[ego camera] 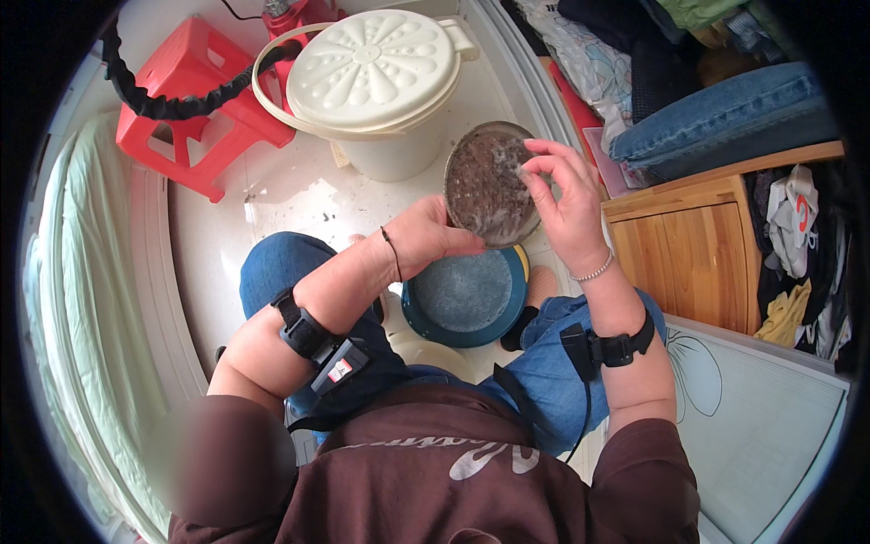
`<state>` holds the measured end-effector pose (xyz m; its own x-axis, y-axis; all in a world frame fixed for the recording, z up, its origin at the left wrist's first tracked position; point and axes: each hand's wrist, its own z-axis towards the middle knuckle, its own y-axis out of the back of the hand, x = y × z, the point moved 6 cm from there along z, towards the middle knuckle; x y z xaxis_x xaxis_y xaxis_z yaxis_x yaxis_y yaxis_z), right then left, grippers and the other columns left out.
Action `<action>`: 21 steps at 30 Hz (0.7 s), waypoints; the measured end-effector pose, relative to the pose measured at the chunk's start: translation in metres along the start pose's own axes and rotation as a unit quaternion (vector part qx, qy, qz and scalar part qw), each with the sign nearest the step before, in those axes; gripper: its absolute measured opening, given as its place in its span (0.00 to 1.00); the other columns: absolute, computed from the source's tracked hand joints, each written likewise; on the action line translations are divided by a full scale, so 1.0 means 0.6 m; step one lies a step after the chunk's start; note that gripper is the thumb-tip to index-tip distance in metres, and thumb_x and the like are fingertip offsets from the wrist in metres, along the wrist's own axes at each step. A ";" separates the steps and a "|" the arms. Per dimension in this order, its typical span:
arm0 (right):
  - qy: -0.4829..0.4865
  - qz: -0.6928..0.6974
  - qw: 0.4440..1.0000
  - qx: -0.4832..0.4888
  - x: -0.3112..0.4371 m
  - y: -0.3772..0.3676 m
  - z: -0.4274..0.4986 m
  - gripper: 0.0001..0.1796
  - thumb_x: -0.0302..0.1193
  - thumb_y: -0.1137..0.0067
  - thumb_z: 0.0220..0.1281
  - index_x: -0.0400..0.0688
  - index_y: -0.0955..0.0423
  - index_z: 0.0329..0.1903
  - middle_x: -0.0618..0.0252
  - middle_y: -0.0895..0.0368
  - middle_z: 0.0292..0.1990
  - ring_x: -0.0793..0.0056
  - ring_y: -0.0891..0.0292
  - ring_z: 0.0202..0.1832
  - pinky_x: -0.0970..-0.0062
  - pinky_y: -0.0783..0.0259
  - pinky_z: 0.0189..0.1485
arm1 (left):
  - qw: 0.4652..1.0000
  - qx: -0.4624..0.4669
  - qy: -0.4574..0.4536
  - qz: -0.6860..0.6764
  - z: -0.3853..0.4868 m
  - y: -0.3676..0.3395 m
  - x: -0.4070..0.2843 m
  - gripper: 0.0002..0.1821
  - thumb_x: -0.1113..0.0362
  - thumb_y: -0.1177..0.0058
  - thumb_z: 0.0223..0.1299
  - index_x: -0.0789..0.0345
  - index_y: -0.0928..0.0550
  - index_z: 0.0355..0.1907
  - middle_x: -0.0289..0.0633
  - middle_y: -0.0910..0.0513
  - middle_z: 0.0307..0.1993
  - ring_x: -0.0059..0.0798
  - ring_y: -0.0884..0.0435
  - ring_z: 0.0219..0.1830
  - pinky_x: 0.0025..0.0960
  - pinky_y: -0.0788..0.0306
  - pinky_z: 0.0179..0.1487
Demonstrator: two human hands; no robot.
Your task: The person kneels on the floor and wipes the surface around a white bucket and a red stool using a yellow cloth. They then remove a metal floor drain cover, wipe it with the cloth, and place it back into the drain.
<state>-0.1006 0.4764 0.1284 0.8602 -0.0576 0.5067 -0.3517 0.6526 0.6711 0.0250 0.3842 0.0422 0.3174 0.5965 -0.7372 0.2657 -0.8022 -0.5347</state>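
Note:
My left hand grips the lower left rim of a round, shallow disc, with the thumb along its near edge. The disc's face, turned up towards me, is matted with brown dirt and wispy grey lint. At its upper right my right hand pinches a small tuft of the lint between thumb and fingertips. Below the disc, between my feet, stands a blue plastic basin with cloudy, bubbly water. The disc hides the basin's far side.
Beyond my hands stands a lidded cream bucket with its handle down. A red plastic stool is at the far left, with a black ribbed hose in front. Dark bits lie on the tiles. A wooden cabinet is on the right.

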 end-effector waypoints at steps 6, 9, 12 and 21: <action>-0.016 -0.032 0.999 0.012 -0.004 -0.005 -0.004 0.13 0.27 0.37 0.50 0.46 0.24 0.42 0.66 0.23 0.47 0.65 0.28 0.48 0.67 0.38 0.53 | 0.998 0.034 0.006 0.054 0.000 -0.007 0.006 0.22 0.80 0.44 0.52 0.71 0.24 0.53 0.40 0.20 0.50 0.25 0.23 0.51 0.29 0.32 0.59; -0.011 -0.067 0.997 0.024 0.000 -0.008 -0.006 0.16 0.28 0.36 0.49 0.46 0.23 0.44 0.65 0.24 0.48 0.66 0.28 0.49 0.67 0.38 0.53 | 0.997 0.046 0.005 0.064 0.000 -0.009 0.009 0.23 0.80 0.44 0.51 0.71 0.24 0.53 0.40 0.20 0.50 0.24 0.23 0.52 0.29 0.32 0.60; -0.008 -0.086 0.996 0.030 0.000 -0.010 -0.006 0.16 0.27 0.36 0.49 0.47 0.23 0.44 0.66 0.24 0.48 0.66 0.29 0.49 0.66 0.40 0.54 | 0.997 0.053 0.011 0.060 0.000 -0.010 0.011 0.23 0.80 0.44 0.51 0.71 0.25 0.53 0.40 0.21 0.50 0.25 0.24 0.52 0.29 0.33 0.60; 0.017 -0.072 0.997 -0.006 -0.008 -0.004 -0.003 0.08 0.26 0.39 0.51 0.45 0.26 0.35 0.68 0.23 0.47 0.66 0.29 0.46 0.66 0.39 0.51 | 0.998 0.048 0.027 0.042 -0.002 -0.008 0.013 0.22 0.79 0.44 0.53 0.70 0.25 0.54 0.41 0.21 0.51 0.25 0.23 0.52 0.29 0.30 0.58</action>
<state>-0.1035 0.4767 0.1233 0.9139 -0.1259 0.3860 -0.2184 0.6491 0.7287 0.0272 0.3928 0.0397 0.3833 0.5258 -0.7594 0.1486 -0.8466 -0.5111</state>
